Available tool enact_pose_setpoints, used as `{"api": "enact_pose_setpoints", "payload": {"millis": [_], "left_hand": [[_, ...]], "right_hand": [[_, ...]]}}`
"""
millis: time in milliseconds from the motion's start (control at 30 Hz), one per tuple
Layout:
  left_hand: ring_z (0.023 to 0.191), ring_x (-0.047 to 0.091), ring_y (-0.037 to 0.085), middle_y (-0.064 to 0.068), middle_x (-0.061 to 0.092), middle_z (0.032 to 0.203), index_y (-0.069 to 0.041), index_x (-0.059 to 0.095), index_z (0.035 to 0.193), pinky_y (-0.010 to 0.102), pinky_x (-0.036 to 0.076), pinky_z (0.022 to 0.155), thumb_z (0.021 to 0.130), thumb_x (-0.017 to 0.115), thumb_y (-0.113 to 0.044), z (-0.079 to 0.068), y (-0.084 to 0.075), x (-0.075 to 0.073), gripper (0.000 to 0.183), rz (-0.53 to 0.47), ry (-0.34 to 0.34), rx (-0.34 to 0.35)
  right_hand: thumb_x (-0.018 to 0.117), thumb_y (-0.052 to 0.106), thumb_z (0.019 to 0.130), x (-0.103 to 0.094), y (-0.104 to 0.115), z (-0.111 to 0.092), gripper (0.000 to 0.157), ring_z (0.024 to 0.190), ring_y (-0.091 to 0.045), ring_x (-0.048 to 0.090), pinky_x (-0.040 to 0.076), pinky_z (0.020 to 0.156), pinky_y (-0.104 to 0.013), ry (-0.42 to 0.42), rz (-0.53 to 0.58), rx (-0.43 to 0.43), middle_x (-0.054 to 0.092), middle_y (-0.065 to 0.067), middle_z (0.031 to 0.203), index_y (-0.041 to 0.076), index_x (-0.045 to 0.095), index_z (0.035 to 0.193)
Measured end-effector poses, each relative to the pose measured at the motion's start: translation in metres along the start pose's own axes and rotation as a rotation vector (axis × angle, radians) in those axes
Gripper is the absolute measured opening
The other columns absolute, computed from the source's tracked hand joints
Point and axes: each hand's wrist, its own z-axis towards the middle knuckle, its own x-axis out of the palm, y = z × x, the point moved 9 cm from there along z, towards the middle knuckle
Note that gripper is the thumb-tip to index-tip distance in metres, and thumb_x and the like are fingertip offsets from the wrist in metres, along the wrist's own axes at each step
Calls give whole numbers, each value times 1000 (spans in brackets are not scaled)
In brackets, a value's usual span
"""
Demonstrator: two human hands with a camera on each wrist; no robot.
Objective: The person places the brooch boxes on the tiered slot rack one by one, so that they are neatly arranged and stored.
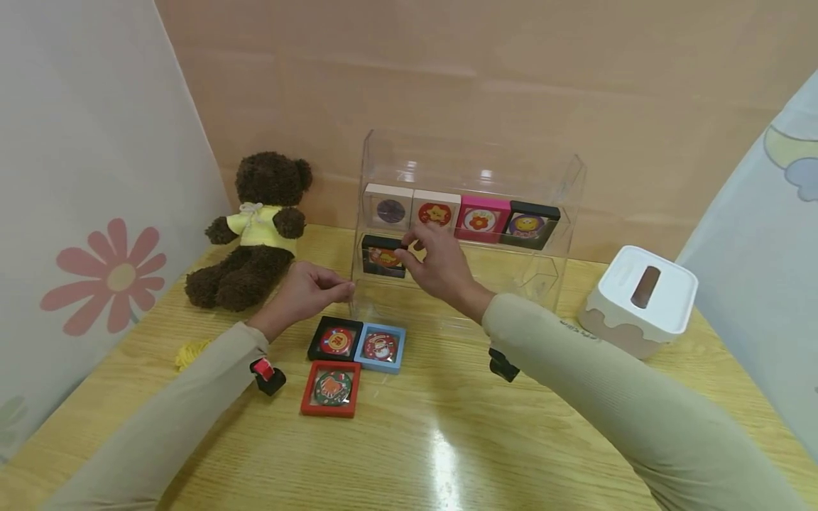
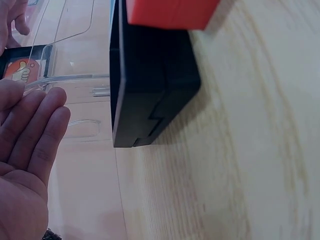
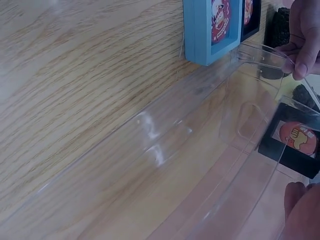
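on the lower tier of the clear stand (image 1: 498, 170), at its left end, stood a black-framed badge (image 1: 383, 258), as the head view showed. the right hand (image 1: 442, 264) was at the badge's right edge, thumb and forefinger bent; i could not tell whether they were clamped on it. the left hand (image 1: 300, 298) pinched the stand's left side, thumb and fingertips together. on the tier above stood a row of two white frames (image 1: 388, 209), a pink frame (image 1: 481, 220) and a dark frame (image 1: 529, 226). on the wooden table (image 1: 409, 454), in front, were another black frame (image 1: 335, 341), a light blue frame (image 1: 381, 347) just beside it and a red frame (image 1: 330, 389) nearer the person. a brown teddy bear (image 1: 255, 231) sat to the left, a white-lidded box (image 1: 639, 301) to the right.

the left wrist view showed that hand's fingers side by side and fairly straight, near the stand's rim, with the badge behind them.

from the right wrist, the left thumb and a finger met on the stand's corner. the badge's red disc bore a yellow hand shape, and the right fingers were close beside its frame, partly cut off.
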Motion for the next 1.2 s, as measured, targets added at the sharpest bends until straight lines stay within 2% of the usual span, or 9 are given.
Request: {"api": "enact_pose_setpoints", "payload": {"millis": [100,267,367,500,667,800,1033,1200], "left_hand": [[74,69,32,9,71,78,3,75,90,38,56,65,89,69,-17,2,8,0,21,-9,1,1],[73,69,29,5,71,76,2,76,89,36,55,64,89,69,-21,2,9,-1,24,6,8,18],[73,69,28,4,71,75,2,76,89,36,55,65,89,69,-21,1,9,-2,24,22,13,5],[74,69,29,4,71,76,1,76,90,37,55,66,89,69,-21,0,10,-2,23,21,18,-17],[75,69,31,8,71,78,3,75,91,38,55,67,90,69,-19,1,9,0,23,-10,19,0],[76,69,32,10,71,79,3,75,91,40,55,68,90,68,-17,1,9,1,21,-26,19,-6],[74,69,31,7,71,77,1,76,90,46,55,69,89,69,-19,1,9,1,21,-46,16,-10],[72,69,29,6,71,76,1,76,89,43,55,66,89,69,-18,1,8,-1,20,-43,11,8]], "right_hand": [[69,19,89,-6,2,-4,15,87,-23,59,49,75,-37,-14,-9,-15,61,-9,96,5,63,93],[71,18,88,-9,14,-24,14,79,-21,57,49,66,-34,-32,-36,-117,58,-7,88,6,63,87],[70,17,88,-3,23,-41,13,75,-17,54,47,63,-30,-14,-20,-180,58,-6,85,7,63,84],[69,15,88,9,31,-62,11,73,-15,54,47,61,-26,41,31,-203,57,-2,82,9,63,82],[71,14,87,29,29,-89,11,70,-10,55,47,59,-22,188,124,-172,57,5,78,12,62,80],[71,15,88,46,22,-111,11,67,-5,53,46,56,-20,302,215,-119,57,6,78,11,63,82],[70,14,88,60,10,-127,10,68,-6,56,49,59,-21,372,296,-7,57,3,80,7,64,87],[70,14,88,67,3,-129,21,66,-7,55,50,59,-23,390,322,42,60,-2,83,-2,62,97]]}}
